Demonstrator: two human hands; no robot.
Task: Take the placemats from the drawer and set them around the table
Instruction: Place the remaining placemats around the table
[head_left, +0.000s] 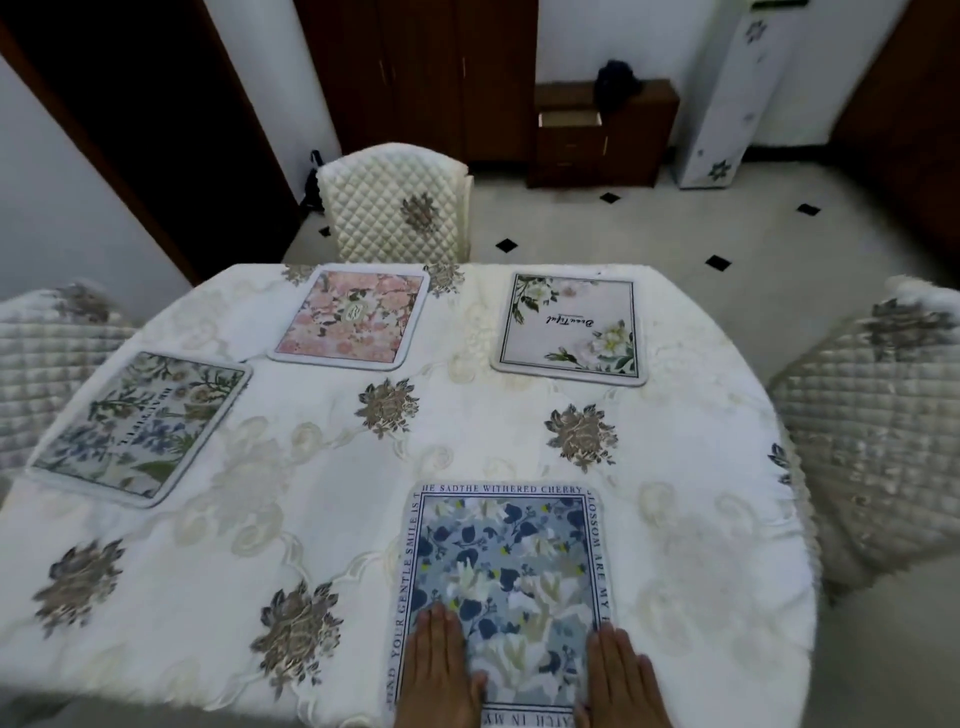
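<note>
On my far left the green-and-blue placemat (140, 428) lies flat near the edge of the table (311, 493), turned toward the quilted left chair (47, 353), so I judge it serves that seat. Next along, the pink placemat (350, 314) sits at the far edge, before the far chair (395, 208). My left hand (441, 670) lies flat with straight fingers on the near left of the blue placemat (506, 561). My right hand (621, 680) lies the same way on its right edge, probably smoothing it square to my side. Farther right the white floral placemat (569, 328) has its lettering turned away from me, for the opposite seat. Beyond it the drawer (570, 119) stands open, and the right chair (872, 405) has no mat before it
</note>
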